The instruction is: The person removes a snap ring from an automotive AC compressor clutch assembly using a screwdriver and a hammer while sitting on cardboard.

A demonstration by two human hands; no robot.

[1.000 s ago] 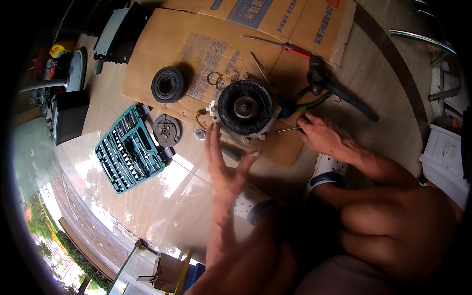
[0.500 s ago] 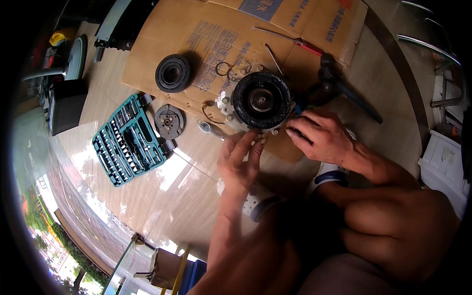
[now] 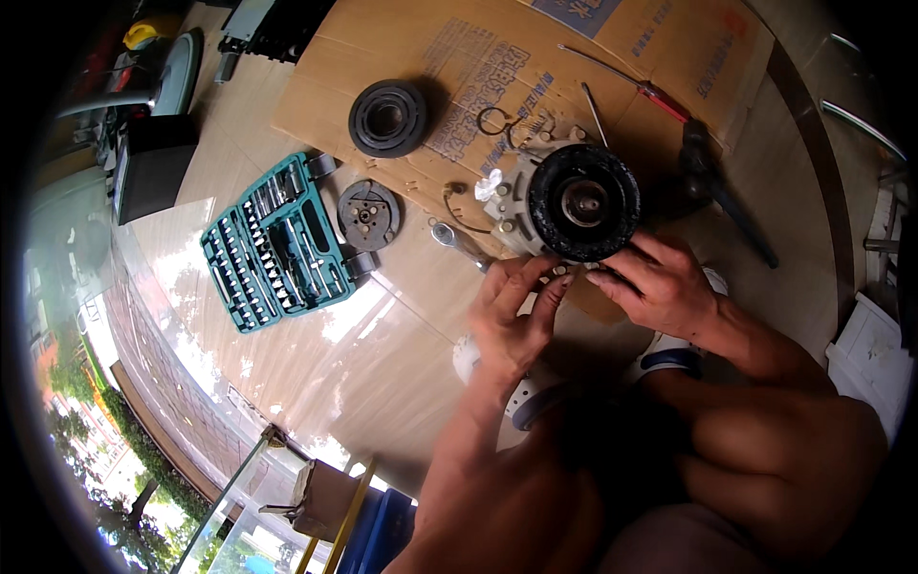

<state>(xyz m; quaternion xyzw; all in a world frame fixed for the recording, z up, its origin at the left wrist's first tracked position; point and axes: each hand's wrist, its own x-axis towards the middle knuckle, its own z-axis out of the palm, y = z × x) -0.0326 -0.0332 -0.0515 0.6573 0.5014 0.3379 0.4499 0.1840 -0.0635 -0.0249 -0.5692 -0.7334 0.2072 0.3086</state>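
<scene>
A compressor-like metal part (image 3: pixel 512 210) with a thick black ring (image 3: pixel 617 172) on top and a round hub (image 3: pixel 584 205) in its middle stands in front of me. At its near edge my left hand (image 3: pixel 516 311) pinches a small bolt (image 3: pixel 560 272) between thumb and fingers. My right hand (image 3: pixel 665 287) has its fingers curled against the near right rim, fingertips partly hidden under the ring. Left of the part lie a ratchet wrench (image 3: pixel 454 241), partly behind my left hand, and a bent cable (image 3: pixel 451 206).
A green socket set case (image 3: pixel 320 277) lies open to the left, beside a round clutch plate (image 3: pixel 368 215). On the cardboard (image 3: pixel 382 48) rest a black pulley (image 3: pixel 387 118), a snap ring (image 3: pixel 492 121) and a red-handled screwdriver (image 3: pixel 660 99). A hammer (image 3: pixel 727 201) lies at right.
The view has shifted, so the things appear farther right. My right hand has moved in closer under the near rim. My left hand stays at the bolt.
</scene>
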